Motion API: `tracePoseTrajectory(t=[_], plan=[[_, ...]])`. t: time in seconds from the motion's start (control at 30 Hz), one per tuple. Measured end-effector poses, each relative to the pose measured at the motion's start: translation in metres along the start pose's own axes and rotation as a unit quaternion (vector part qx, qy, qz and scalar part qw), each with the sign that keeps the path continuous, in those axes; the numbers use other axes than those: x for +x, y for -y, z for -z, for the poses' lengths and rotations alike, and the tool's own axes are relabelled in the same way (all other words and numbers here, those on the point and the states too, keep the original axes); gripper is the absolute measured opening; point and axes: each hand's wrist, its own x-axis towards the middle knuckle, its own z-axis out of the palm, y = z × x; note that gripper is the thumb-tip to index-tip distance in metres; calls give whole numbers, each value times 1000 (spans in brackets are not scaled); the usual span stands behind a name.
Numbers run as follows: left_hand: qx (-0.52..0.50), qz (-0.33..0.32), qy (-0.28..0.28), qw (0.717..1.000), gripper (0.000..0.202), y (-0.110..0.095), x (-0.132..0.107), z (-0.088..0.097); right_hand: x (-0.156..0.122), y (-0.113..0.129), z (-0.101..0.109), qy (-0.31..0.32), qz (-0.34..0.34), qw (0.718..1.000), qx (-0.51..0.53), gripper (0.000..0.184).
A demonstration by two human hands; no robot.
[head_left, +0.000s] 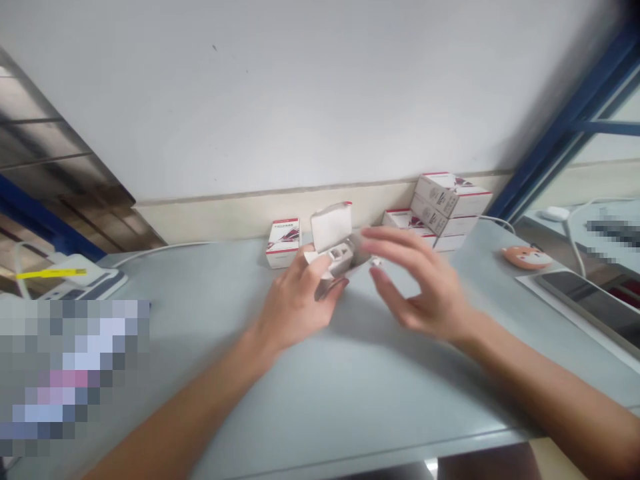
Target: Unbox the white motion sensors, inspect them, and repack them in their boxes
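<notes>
My left hand (pixel 300 303) grips a small white cardboard box (pixel 344 261) from its left side, thumb at the opening and fingers underneath. The box is tilted, and its lid flap (pixel 331 225) stands up. White pieces show inside the opening, too blurred to name. My right hand (pixel 425 287) is just right of the box, thumb and fingers apart, fingertips close to its side flap. By the right thumb tip is a small white bit (pixel 377 262); whether it belongs to the box I cannot tell.
A closed white and red box (pixel 283 243) stands behind my left hand. Several similar boxes (pixel 447 203) are stacked by the wall at right. Farther right lie an orange animal-faced case (pixel 527 257) and a dark phone-like slab (pixel 595 307). A power strip (pixel 83 280) with cables is at left.
</notes>
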Motion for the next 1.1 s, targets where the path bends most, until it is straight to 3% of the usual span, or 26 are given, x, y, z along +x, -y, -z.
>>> tracePoseTrajectory(t=[0.07,0.1,0.2,0.3,0.37,0.47,0.53,0.6,0.67,0.83,1.1], plan=[[-12,36,-7,999,54,2,2,0,-5,-23,-2,-60,-65,995,-52,41],[-16,47,-9,999,55,2,2,0,-9,-35,-4,-43,-138,986,-78,34],[-22,49,-21,998,54,3,2,0,-25,-68,-14,121,-291,936,-158,28],[-6,37,-17,999,51,3,-1,-1,-37,-84,-23,201,-326,912,-147,22],[17,31,0,999,48,1,-2,-1,-35,-83,-22,185,-323,921,-116,15],[59,28,39,997,40,-2,-3,3,-22,-66,-13,72,-287,953,-60,15],[85,24,52,995,35,-5,-2,5,-12,-48,-6,-42,-213,976,-32,16],[101,-1,45,994,33,-8,-1,6,-5,-28,-1,-162,-121,979,-17,20],[104,-44,22,993,38,-9,-1,6,-1,-11,0,-216,-51,975,0,31],[104,-91,0,990,43,-11,1,5,0,1,-6,-117,18,990,-70,31],[106,-79,1,991,40,-13,-1,5,-1,-11,-5,-67,-5,993,-98,25]])
